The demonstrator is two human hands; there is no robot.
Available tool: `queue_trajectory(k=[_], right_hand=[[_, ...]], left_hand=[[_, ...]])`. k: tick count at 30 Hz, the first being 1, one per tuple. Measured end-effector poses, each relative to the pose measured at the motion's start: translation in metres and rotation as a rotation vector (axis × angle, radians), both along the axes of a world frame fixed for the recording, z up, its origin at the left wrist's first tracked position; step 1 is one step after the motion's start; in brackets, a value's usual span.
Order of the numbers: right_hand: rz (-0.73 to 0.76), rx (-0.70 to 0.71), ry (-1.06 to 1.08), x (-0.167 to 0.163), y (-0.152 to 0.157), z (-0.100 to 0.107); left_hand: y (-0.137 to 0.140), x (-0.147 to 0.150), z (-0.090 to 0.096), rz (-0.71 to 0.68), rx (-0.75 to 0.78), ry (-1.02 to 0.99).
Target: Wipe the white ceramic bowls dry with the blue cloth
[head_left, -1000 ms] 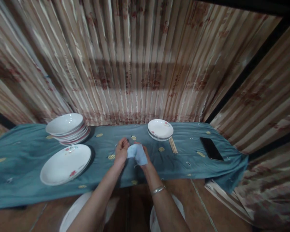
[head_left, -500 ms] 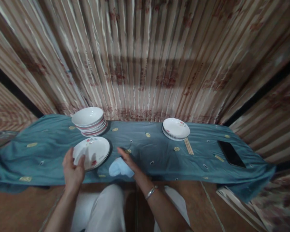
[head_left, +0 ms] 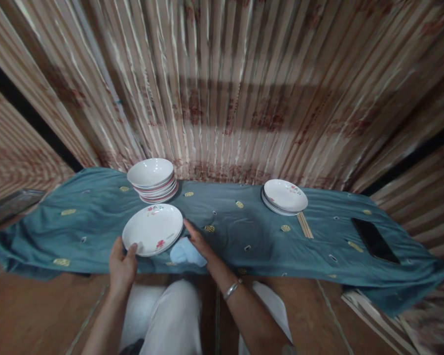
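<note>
A white plate (head_left: 151, 229) with red flower prints lies on the teal cloth near the front edge, and a second rim shows beneath it. My left hand (head_left: 123, 264) grips its near left rim, thumb over the top and fingers around the outside. At the plate's right edge is my right hand (head_left: 199, 242), fingers reaching along the rim. A crumpled light-blue cloth (head_left: 187, 252) is held against that hand's palm. Just behind the plate stands a stack of white bowls (head_left: 153, 172) with red bands.
Farther right sits a small stack of flowered plates (head_left: 285, 195), with several wooden chopsticks (head_left: 305, 226) beside it. A black phone (head_left: 375, 240) lies near the right end of the teal tablecloth (head_left: 240, 231). Pleated curtains (head_left: 222, 98) hang behind the table.
My left thumb has moved from over the plate to its near left rim. My right hand, with the blue cloth, has come up to the plate's right edge. The view has shifted slightly left.
</note>
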State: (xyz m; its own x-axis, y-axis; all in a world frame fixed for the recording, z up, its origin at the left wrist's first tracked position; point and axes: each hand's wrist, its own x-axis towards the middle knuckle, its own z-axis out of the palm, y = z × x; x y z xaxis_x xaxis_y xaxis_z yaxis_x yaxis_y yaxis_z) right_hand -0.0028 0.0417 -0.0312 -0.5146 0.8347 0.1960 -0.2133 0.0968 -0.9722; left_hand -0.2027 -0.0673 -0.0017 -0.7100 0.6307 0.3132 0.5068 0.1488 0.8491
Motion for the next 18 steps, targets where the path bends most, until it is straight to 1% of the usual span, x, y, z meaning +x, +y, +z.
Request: queue_trajectory(k=[4, 9, 13, 18], right_hand=[[0.015, 0.109, -0.090, 0.000, -0.001, -0.004], [0.001, 0.178, -0.185, -0.001, -0.001, -0.007], [-0.007, 0.201, -0.163, -0.001, -0.004, -0.001], [-0.037, 0.213, -0.103, -0.002, -0.011, 0.008]], left_hand=[[0.000, 0.004, 0.000, 0.050, 0.020, -0.124], [0.002, 0.008, 0.002, 0.092, 0.036, -0.251], [0.000, 0.013, 0.010, 0.113, 0.055, -0.370], [0.001, 0.023, 0.016, 0.080, 0.087, -0.392]])
